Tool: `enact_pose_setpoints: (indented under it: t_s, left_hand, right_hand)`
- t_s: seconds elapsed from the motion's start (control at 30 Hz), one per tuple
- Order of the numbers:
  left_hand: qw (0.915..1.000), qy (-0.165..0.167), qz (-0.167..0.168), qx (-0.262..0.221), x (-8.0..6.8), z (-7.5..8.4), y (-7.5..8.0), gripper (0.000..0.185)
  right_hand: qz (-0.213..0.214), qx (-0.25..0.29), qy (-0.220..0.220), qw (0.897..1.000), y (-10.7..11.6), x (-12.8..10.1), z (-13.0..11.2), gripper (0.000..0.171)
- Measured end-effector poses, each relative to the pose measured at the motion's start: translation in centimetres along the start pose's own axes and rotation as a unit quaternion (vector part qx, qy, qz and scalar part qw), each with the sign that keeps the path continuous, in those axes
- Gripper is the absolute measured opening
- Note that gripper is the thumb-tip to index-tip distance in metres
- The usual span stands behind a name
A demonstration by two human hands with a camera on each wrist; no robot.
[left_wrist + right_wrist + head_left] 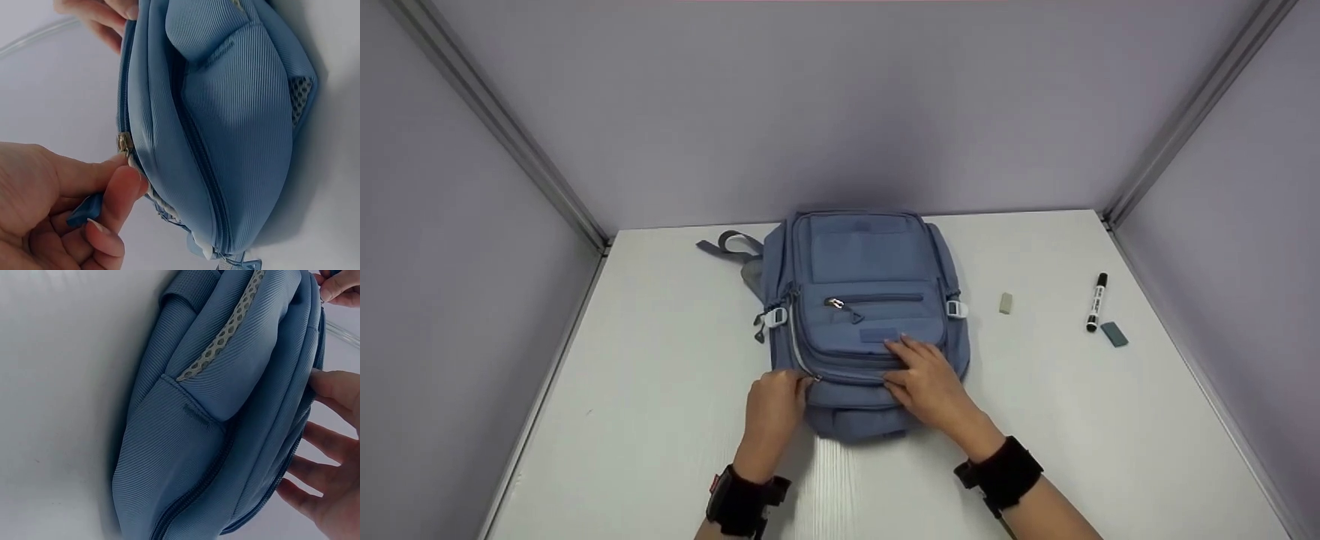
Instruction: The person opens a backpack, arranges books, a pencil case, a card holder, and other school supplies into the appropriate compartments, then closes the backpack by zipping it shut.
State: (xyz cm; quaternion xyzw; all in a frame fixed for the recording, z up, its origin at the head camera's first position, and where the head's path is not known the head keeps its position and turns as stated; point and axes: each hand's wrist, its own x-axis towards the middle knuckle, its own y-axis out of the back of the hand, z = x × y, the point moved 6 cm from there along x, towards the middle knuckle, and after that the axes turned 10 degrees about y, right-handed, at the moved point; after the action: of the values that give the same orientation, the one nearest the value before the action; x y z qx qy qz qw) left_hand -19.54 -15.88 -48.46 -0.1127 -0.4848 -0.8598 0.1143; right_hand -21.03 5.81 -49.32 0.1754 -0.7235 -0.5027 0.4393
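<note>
My left hand (773, 401) pinches the zip pull (84, 209) at the near left corner of the backpack (864, 300), which lies flat mid-worktop (660, 420); my right hand (924, 379) lies open, fingers straight, on its front pocket. A skewed pull could snag the fabric at the corner, or drag the backpack. Right of the backpack, well apart, lie an eraser (1005, 302), a marker (1096, 301) and a teal block (1114, 334); nothing blocks me
</note>
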Motion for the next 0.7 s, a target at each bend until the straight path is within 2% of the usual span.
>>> enact_pose_setpoints:
  t_s: [0.27, 0.47, 0.7]
  left_hand:
    - [0.9998, -0.017, 0.004, 0.009, 0.5, -0.7, 0.2, 0.014]
    - [0.9997, 0.003, 0.021, 0.008, 1.2, -2.0, 0.5, 0.011]
    - [0.9995, 0.014, 0.018, 0.024, 2.9, -2.9, 0.1, 0.016]
  right_hand:
    - [-0.003, 0.013, 0.006, 1.000, 0.0, 0.0, 0.1, 0.008]
    - [-0.005, 0.010, 0.007, 1.000, 0.0, 0.0, 0.1, 0.008]
    - [-0.010, 0.015, 0.010, 1.000, -0.1, -0.1, 0.4, 0.008]
